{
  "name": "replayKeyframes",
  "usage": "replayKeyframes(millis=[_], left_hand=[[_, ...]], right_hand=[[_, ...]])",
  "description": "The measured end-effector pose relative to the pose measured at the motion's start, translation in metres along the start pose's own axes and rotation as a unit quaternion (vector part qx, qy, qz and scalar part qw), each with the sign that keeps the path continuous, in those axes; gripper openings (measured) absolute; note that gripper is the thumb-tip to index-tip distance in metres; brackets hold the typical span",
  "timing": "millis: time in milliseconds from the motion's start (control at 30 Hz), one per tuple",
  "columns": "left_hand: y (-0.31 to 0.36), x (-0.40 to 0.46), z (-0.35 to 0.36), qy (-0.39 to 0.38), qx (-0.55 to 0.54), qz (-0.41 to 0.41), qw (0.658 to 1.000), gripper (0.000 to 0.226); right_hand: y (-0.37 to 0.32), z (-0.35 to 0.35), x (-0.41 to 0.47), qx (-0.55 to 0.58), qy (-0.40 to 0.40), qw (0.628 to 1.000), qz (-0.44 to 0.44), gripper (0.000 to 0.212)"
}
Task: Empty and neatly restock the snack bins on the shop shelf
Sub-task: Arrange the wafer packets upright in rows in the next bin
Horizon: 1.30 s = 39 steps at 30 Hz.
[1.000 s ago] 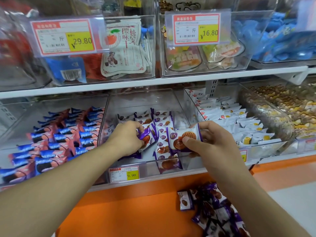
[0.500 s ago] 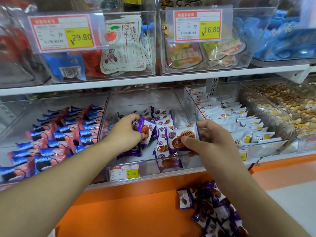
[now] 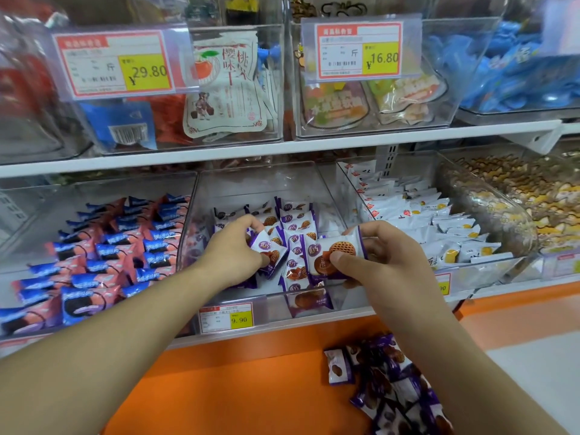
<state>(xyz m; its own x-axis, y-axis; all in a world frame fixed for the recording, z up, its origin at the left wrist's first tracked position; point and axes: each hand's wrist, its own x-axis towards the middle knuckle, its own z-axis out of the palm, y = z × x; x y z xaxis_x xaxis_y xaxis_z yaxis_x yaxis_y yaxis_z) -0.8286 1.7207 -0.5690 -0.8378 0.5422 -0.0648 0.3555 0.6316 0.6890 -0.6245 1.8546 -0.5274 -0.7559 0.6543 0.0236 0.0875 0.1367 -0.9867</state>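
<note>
1. While the right hand (image 3: 387,262) pinches one white-and-purple glossy plastic waffle-cookie packet (image 3: 332,257) flat between thumb and fingers just above the front of the clear acrylic middle bin (image 3: 257,180), the left hand (image 3: 233,257) grips a second purple packet (image 3: 270,254) on that bin's left side.
2. Compared with a second ago, the left packet has tipped up off the pile and sits more upright, so I'd guess it's being slotted into the standing rows. Restock looks partway done.
3. Inside the bin, neat rows of purple packets (image 3: 295,221) stand behind both hands; wrappers look crinkly and slick.
4. Below the bin, on the orange ledge (image 3: 235,381), a loose heap of the same packets (image 3: 389,384) waits.
5. Left of the bin: blue-and-pink wrapped cookies (image 3: 103,255). Right of it: white pillow packs (image 3: 439,221).
</note>
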Motion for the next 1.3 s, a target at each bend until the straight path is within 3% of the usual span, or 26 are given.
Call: replayKeyframes(millis=[167,367,567,800,1033,1133,1233,1300], left_hand=[[-0.005,0.003,0.008,0.036,0.068,0.042,0.996,0.036],[-0.012,0.009,0.012,0.021,0.024,0.059,0.998,0.037],[-0.006,0.008,0.013,0.057,0.228,0.124,0.964,0.032],[-0.010,0.018,0.017,0.060,0.164,0.123,0.977,0.029],[-0.006,0.020,0.015,0.034,0.283,0.126,0.950,0.035],[-0.004,0.013,0.009,0.021,0.226,0.109,0.968,0.038],[0.012,-0.009,-0.006,0.025,-0.023,0.092,0.995,0.026],[0.029,-0.031,-0.019,-0.034,-0.167,0.095,0.981,0.016]], right_hand=[[0.002,0.002,0.000,-0.013,0.000,1.000,-0.001,0.019],[0.002,0.002,0.001,-0.011,-0.011,1.000,-0.006,0.019],[0.004,0.002,0.001,-0.004,-0.013,1.000,-0.005,0.019],[0.005,0.000,0.001,-0.012,-0.015,1.000,-0.013,0.019],[0.006,0.003,0.003,-0.019,-0.023,0.999,-0.013,0.020],[0.007,0.004,0.003,-0.035,-0.025,0.999,-0.014,0.021],[0.008,0.007,0.004,-0.051,-0.027,0.998,-0.029,0.023],[0.009,0.009,0.003,-0.046,-0.027,0.998,-0.038,0.025]])
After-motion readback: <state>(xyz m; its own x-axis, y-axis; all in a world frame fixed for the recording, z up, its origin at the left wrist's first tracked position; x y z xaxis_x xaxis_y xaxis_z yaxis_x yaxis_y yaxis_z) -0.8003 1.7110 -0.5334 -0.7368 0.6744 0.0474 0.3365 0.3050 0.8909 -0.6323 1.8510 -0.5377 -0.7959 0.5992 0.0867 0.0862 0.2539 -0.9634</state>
